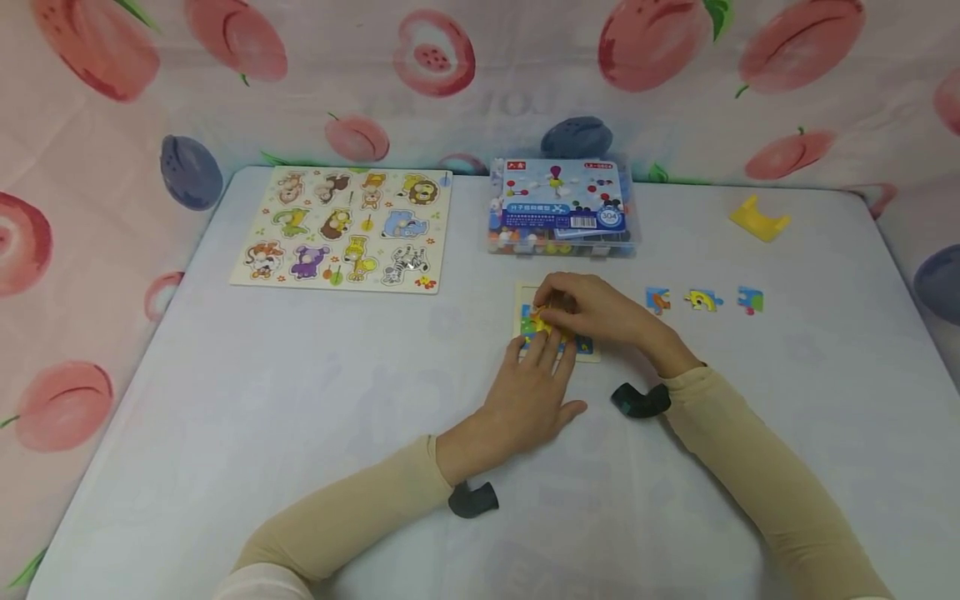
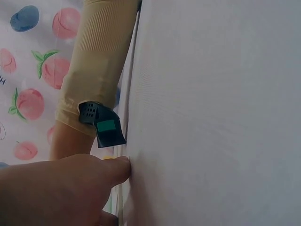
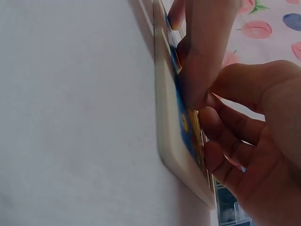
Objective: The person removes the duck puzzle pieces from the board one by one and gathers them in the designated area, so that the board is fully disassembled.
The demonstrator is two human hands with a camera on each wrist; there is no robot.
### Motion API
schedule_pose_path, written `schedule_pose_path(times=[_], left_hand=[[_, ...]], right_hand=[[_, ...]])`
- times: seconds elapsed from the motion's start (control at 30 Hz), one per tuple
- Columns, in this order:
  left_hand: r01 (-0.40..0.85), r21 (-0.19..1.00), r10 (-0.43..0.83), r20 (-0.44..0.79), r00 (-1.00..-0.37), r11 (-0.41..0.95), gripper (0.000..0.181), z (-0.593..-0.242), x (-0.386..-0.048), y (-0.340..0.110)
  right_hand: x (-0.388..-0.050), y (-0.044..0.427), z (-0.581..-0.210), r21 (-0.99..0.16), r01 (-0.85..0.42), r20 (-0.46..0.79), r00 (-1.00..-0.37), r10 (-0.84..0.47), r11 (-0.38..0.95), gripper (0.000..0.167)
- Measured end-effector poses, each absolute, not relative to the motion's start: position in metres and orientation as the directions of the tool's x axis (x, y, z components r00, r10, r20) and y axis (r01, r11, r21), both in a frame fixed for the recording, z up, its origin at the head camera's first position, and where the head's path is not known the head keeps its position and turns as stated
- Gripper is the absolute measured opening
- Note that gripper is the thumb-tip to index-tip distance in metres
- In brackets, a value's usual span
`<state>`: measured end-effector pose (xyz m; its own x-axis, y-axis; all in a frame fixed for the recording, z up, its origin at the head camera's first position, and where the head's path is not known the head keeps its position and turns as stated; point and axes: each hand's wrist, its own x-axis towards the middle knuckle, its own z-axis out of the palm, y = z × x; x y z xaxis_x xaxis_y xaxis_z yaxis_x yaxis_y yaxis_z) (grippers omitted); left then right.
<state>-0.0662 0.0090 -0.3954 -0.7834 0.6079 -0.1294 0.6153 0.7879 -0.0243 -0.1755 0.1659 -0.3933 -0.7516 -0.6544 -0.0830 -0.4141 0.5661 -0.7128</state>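
One desk (image 1: 300, 375): white-covered, its far edge just behind the animal board (image 1: 292, 283) and the plastic box (image 1: 558, 204); a wide stretch lies between the board's near edge and the left forearm.
Sleeves: the left sleeve (image 1: 360, 517) slants inward from the near left, the right sleeve (image 1: 757, 475) from the near right; the forearms converge without crossing.
Board: lies flat at far left, well apart from either hand.
Box: near the small jigsaw's far side, a narrow strip of desk between.
Left hand (image 1: 521, 400): palm down, fingers straight and slightly apart, tips resting on the jigsaw; thumb held out sideways.
Right hand (image 1: 592, 308): arched over the jigsaw from the right, fingers curled toward the thumb, fingertips against its surface; I cannot tell whether a piece is pinched.
Small jigsaw (image 1: 528, 290): flat on the desk under both hands, pale rim showing at the left and near edges, middle mostly covered.
Yellow piece (image 1: 759, 220): far right, near the desk's far edge.
Loose pieces (image 1: 703, 301): three in a row right of the jigsaw, just beyond the right wrist.
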Motion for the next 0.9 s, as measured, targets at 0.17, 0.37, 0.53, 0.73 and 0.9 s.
schedule_pose_path(times=[0.17, 0.37, 0.53, 0.73, 0.9], left_hand=[[0.615, -0.023, 0.607, -0.140, -0.783, 0.788, 0.075, -0.3951, -0.0669, 0.0093], [0.618, -0.034, 0.611, -0.111, -0.784, 0.786, 0.074, -0.3953, -0.0687, 0.0081], [0.614, -0.033, 0.609, -0.097, -0.787, 0.788, 0.073, -0.3952, -0.0693, 0.0077], [0.612, -0.033, 0.607, -0.095, -0.789, 0.790, 0.074, -0.3957, -0.0689, 0.0082], [0.611, -0.040, 0.605, -0.102, -0.790, 0.791, 0.073, -0.3957, -0.0690, 0.0086]], right_hand=[[-0.1753, 0.1660, -0.3952, -0.750, -0.398, -0.064, -0.751, -0.657, 0.528, 0.013], [-0.1757, 0.1657, -0.3991, -0.777, -0.382, -0.045, -0.759, -0.650, 0.501, 0.013], [-0.1767, 0.1662, -0.4006, -0.792, -0.362, -0.043, -0.770, -0.637, 0.492, 0.013], [-0.1770, 0.1679, -0.4017, -0.792, -0.357, -0.033, -0.785, -0.618, 0.496, 0.013], [-0.1755, 0.1731, -0.4004, -0.799, -0.337, -0.030, -0.805, -0.593, 0.498, 0.014]])
